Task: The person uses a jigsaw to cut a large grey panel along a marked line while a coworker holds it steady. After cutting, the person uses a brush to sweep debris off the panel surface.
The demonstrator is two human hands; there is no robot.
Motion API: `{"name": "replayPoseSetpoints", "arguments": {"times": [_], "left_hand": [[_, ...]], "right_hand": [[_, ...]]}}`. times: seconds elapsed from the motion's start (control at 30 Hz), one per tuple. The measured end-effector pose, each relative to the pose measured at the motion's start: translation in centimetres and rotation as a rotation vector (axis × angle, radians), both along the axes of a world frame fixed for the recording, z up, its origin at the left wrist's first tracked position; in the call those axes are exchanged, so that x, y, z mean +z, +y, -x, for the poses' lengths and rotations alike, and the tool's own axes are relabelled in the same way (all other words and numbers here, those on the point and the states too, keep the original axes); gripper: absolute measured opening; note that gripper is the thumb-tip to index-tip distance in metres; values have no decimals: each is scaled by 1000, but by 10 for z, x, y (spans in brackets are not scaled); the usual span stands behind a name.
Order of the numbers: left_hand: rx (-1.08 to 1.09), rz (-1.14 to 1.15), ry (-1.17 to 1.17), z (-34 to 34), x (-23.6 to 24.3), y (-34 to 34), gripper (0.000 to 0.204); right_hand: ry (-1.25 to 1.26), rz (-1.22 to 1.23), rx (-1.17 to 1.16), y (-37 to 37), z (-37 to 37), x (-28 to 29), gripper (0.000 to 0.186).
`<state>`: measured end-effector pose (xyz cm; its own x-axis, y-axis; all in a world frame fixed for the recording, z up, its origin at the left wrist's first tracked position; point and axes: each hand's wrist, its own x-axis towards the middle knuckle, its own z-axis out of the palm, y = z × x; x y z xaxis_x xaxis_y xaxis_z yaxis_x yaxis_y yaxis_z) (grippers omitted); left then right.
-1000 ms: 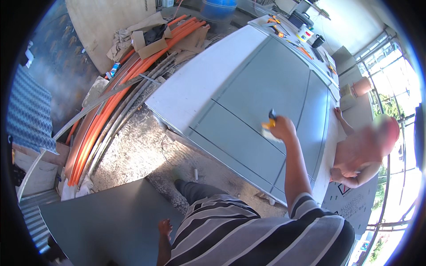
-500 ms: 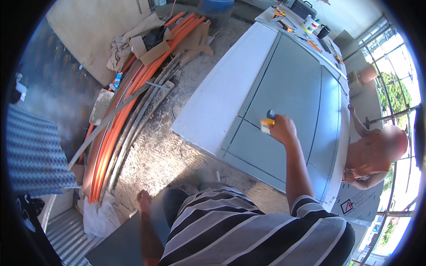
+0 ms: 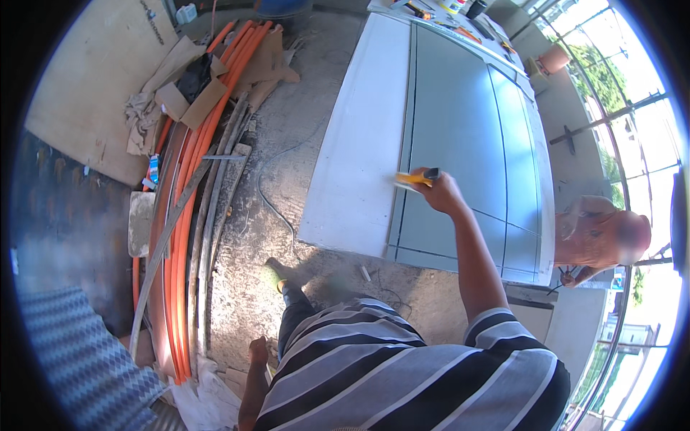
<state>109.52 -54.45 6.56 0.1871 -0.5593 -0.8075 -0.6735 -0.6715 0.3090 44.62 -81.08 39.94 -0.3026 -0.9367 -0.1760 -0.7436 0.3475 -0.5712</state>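
My right hand (image 3: 443, 192) is closed round a yellow brush (image 3: 415, 179) with a dark end and a pale edge. It is held over the left edge of a grey panel (image 3: 453, 122) marked with dark lines; whether it touches cannot be told. The panel lies on a white tabletop (image 3: 345, 144), which shows as a wide strip along its left side. My left hand (image 3: 259, 350) hangs low by my leg with its fingers curled, and nothing shows in it.
Long orange pipes (image 3: 188, 215) and grey poles lie on the floor at left, near an opened cardboard box (image 3: 203, 105). A cable (image 3: 267, 197) trails beside the table. Another person (image 3: 589, 233) is at the table's right side. Tools (image 3: 467, 32) lie at its far end.
My right hand has brought the brush leftward to the panel's edge. My view has shifted, and the dark grey sheet beside my left arm is out of sight. The other person has leaned lower.
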Motion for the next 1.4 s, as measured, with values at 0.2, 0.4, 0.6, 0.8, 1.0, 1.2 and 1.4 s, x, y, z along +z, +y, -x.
{"name": "replayPoseSetpoints", "arguments": {"times": [0.2,0.4,0.6,0.8,1.0,1.2,1.4], "left_hand": [[307,226,86,-72,33,-112,36],[458,221,293,-141,33,-172,37],[341,-25,240,-155,33,-194,44],[97,146,291,-156,17,-232,38],[211,-77,373,-120,43,-305,36],[-23,29,366,-138,22,-405,29],[-411,52,214,-122,32,-550,35]], "right_hand": [[-260,230,-161,-34,-27,27,36],[333,-254,-231,-36,-31,-18,31],[-183,352,-295,-99,-50,-23,36],[-99,-622,253,-69,-40,-19,31],[-202,-446,168,-17,-86,29,42],[-220,280,-372,-134,-122,-23,33],[-533,-845,453,-91,-138,-60,44]]}}
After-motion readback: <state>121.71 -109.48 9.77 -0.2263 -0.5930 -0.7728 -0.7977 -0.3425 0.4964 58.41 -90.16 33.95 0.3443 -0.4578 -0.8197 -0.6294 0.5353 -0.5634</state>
